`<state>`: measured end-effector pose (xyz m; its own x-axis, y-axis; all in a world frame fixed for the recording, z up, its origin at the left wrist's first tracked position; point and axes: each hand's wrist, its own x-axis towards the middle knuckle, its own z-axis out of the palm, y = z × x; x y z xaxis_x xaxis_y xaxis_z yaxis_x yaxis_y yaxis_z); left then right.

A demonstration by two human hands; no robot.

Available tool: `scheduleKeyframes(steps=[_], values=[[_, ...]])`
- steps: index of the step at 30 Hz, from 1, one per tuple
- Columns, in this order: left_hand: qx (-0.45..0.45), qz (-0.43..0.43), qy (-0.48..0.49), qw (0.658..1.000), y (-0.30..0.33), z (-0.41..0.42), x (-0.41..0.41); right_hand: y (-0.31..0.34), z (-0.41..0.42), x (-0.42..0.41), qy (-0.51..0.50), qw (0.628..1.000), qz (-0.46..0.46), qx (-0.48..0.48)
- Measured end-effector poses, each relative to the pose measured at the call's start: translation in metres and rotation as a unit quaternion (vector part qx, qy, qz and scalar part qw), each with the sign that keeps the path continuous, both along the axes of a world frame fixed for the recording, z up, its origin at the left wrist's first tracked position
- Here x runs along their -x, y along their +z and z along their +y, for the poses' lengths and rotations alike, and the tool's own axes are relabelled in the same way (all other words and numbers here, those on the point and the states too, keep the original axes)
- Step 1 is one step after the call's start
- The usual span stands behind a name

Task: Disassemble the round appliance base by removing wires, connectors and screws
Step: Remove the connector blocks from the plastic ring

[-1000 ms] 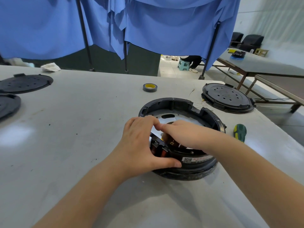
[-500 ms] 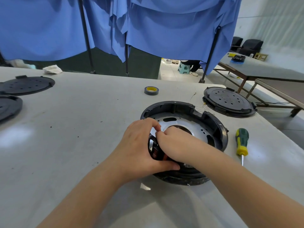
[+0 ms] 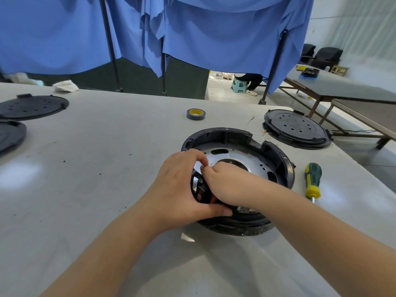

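Observation:
The round black appliance base (image 3: 278,159) lies open on the grey table (image 3: 107,168), with a silver metal plate (image 3: 240,155) inside. My left hand (image 3: 177,185) grips the base's near-left rim, thumb along the outside wall and fingers curled over the edge. My right hand (image 3: 227,185) reaches into the base from the right, its fingers curled down onto a black and red connector block (image 3: 203,195) just inside the rim. The fingertips of both hands meet above that block. What the right fingers hold is hidden.
A green and yellow screwdriver (image 3: 312,179) lies right of the base. A black perforated cover (image 3: 295,128) sits behind it, a roll of tape (image 3: 195,114) farther back. Two more black covers (image 3: 32,107) lie at the far left. Blue cloth hangs behind the table.
The view has tilted down slightly. Both hands stay at the near-left rim; the right hand has drawn a little toward the left hand and the fingertips now touch.

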<state>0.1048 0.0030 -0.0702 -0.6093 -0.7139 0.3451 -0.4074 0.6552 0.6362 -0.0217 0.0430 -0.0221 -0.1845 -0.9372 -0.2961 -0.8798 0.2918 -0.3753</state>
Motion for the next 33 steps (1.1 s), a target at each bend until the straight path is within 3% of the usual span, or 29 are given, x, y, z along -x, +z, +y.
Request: scheduleKeyframes(steps=[6,13,19,33], values=[[0.011,-0.005,-0.005,1.000,0.0010,-0.0003,-0.0006,-0.0023,-0.0048,0.0038,0.034,0.999,0.008,0.012],[0.015,-0.005,-0.004,1.000,0.0004,0.0006,-0.0008,-0.0058,-0.0034,0.0012,-0.001,0.999,-0.022,0.036],[0.018,-0.009,-0.004,1.000,-0.0003,0.0004,-0.0012,-0.0047,-0.0047,0.0039,0.030,0.999,0.013,0.011],[0.024,-0.015,-0.006,1.000,-0.0010,-0.0010,-0.0015,-0.0084,-0.0094,0.0082,0.036,0.999,-0.013,0.018]])
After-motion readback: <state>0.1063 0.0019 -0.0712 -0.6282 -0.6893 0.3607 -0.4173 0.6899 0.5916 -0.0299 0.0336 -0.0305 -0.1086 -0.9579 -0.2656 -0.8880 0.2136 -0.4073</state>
